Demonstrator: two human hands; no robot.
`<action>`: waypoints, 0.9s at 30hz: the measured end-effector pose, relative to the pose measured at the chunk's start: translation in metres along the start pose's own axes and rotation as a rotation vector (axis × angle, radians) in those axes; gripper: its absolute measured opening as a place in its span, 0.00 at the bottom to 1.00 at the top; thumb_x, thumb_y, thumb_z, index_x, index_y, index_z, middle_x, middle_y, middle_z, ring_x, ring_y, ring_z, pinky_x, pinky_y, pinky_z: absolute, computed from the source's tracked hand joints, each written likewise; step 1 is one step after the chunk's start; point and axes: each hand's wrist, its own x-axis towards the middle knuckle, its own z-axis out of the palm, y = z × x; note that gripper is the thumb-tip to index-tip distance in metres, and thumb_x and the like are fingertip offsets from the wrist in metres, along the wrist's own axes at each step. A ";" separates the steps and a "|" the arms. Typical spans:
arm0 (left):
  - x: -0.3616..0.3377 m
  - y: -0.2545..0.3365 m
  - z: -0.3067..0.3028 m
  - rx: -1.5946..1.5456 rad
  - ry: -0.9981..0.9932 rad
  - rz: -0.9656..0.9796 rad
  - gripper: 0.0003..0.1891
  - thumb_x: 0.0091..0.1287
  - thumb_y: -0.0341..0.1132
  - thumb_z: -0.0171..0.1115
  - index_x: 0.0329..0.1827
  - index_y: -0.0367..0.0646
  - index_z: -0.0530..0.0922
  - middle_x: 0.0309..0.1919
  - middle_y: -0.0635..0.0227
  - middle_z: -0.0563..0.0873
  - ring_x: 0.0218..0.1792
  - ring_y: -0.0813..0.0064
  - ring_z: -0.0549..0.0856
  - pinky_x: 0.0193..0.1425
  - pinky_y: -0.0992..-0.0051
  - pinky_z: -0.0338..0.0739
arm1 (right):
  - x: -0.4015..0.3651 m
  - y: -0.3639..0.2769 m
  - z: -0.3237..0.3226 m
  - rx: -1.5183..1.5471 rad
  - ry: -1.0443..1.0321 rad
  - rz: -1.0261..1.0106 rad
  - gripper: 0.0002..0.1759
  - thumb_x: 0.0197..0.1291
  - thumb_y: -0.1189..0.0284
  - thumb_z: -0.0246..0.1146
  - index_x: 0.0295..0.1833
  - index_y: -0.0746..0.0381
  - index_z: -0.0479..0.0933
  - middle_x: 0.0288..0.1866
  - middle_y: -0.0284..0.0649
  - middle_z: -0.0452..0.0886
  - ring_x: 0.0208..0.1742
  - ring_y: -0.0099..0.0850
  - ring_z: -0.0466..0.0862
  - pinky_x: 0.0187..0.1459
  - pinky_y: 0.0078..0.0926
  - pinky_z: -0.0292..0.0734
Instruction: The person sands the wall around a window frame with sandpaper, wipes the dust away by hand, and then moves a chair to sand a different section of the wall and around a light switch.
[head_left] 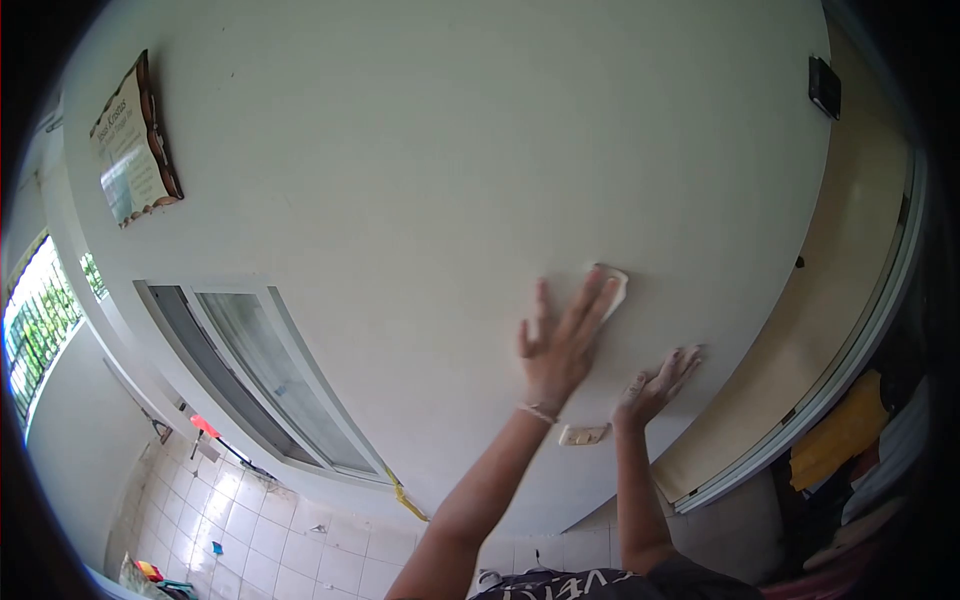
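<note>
Wall (420,180), pale and smooth-looking, filling most of view; sliding window (255,340) sitting lower left. Left hand (560,345) lying flat, fingers spread. Right hand (655,388), pale-dusted at fingers, resting near wall's right edge, fingers parted, apparently holding nothing. Off-white sheet (619,292), right of centre, lying against wall under left hand's leading fingers; material not showing clearly. Sheet probably being light, thin, flexible, prone to slipping; flat finger pressure over its middle likely giving surest hold.
</note>
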 end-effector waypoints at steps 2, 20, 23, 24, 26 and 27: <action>-0.012 -0.045 0.009 0.078 0.004 0.013 0.37 0.68 0.39 0.56 0.82 0.76 0.61 0.83 0.87 0.60 0.83 0.44 0.53 0.74 0.43 0.29 | 0.004 0.026 -0.016 -0.004 -0.074 -0.058 0.38 0.79 0.46 0.37 0.81 0.61 0.58 0.84 0.59 0.52 0.84 0.63 0.49 0.78 0.67 0.46; 0.018 0.040 0.009 -0.377 0.140 -0.171 0.38 0.68 0.32 0.53 0.85 0.52 0.57 0.85 0.66 0.55 0.85 0.50 0.44 0.77 0.50 0.42 | -0.091 0.028 -0.058 0.195 -0.341 0.543 0.41 0.79 0.53 0.48 0.85 0.63 0.42 0.88 0.51 0.38 0.87 0.50 0.37 0.83 0.51 0.35; 0.015 0.092 -0.007 -0.116 -0.035 0.438 0.46 0.62 0.32 0.56 0.86 0.69 0.52 0.85 0.83 0.54 0.84 0.56 0.51 0.75 0.51 0.51 | -0.098 -0.049 -0.039 0.664 -0.459 0.493 0.50 0.77 0.48 0.49 0.84 0.69 0.32 0.86 0.63 0.27 0.87 0.54 0.32 0.83 0.50 0.31; 0.016 0.097 -0.008 -0.041 0.085 0.433 0.46 0.62 0.32 0.57 0.86 0.70 0.51 0.85 0.85 0.53 0.84 0.58 0.54 0.74 0.51 0.53 | -0.083 -0.069 -0.054 0.716 -0.428 0.274 0.51 0.75 0.42 0.47 0.84 0.67 0.36 0.85 0.65 0.27 0.86 0.56 0.31 0.82 0.55 0.32; 0.016 0.091 -0.008 0.032 0.118 0.411 0.46 0.63 0.33 0.58 0.85 0.75 0.51 0.85 0.87 0.53 0.84 0.58 0.55 0.77 0.50 0.48 | -0.055 -0.083 -0.086 0.613 -0.589 0.252 0.48 0.76 0.40 0.44 0.85 0.65 0.42 0.86 0.64 0.29 0.86 0.59 0.33 0.81 0.60 0.33; 0.008 0.071 -0.008 0.020 0.020 0.394 0.45 0.64 0.34 0.58 0.85 0.78 0.51 0.85 0.87 0.53 0.84 0.57 0.53 0.81 0.49 0.40 | -0.057 -0.073 -0.088 0.599 -0.564 0.240 0.47 0.76 0.40 0.43 0.84 0.64 0.46 0.86 0.63 0.31 0.86 0.60 0.34 0.80 0.61 0.34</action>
